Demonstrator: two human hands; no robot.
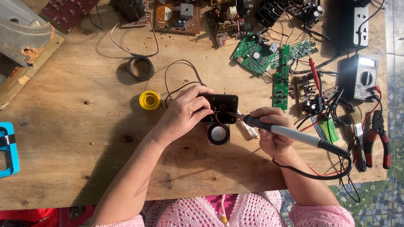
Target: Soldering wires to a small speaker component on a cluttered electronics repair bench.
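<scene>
Nearest the body, the right hand (271,134) was closed around a soldering iron (290,133), its tip touching a small black board (221,107). The left hand (183,112) lay on that board at mid-table, fingers curled, pinching something small beside the tip; what, I could not tell. A round speaker (218,133) sat just below the board. Those fingertips looked close enough to be burned, and the iron's cord (320,174) could snag. Farther left sat a yellow tin (150,100), its contents unclear. Beyond lay green boards (256,52) and a multimeter (362,77).

Black circuit board (222,107), yellow tin (150,100), green boards (269,54), pink knit sleeves (324,215)
</scene>
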